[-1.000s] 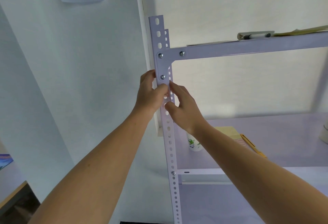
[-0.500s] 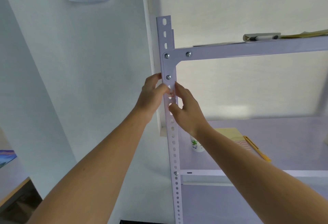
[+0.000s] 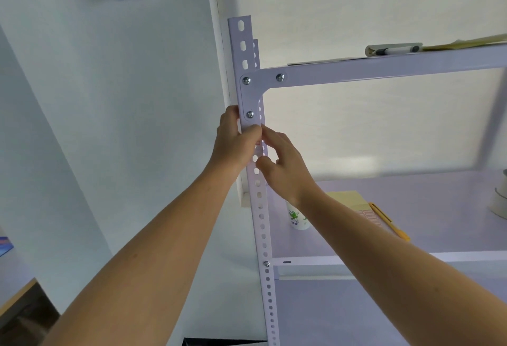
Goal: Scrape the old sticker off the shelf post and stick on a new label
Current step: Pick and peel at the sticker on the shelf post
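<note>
Shelf post (image 3: 264, 232): the perforated upright at the near left corner of the rack. You work on it just below the bolted corner bracket.
Sticker (image 3: 258, 142): a small pinkish patch on the post's front face, showing between your two thumbs. Most of it is covered, so whether it is the old one or the new label cannot be told.
Left hand (image 3: 234, 141): wrapped round the post from the left, fingers behind and thumb across the front. This likely steadies the post and pins the patch.
Right hand (image 3: 284, 166): thumb on the post's front, fingers curled at its right edge, forefinger tip up at the sticker. It pinches the post. Whether it has also caught a corner of the sticker cannot be told, and no scraper shows in it.
Paper cup (image 3: 297, 218): stands on the middle shelf (image 3: 439, 208) just right of the post. Its inside is hidden by your forearm.
Middle shelf load: a yellow pad (image 3: 348, 199) and an orange pen (image 3: 389, 221) lie right of the cup, probably kept in easy reach.
Top shelf (image 3: 384, 67): carries a marker (image 3: 393, 50) and yellow papers (image 3: 466, 41) further right.
</note>
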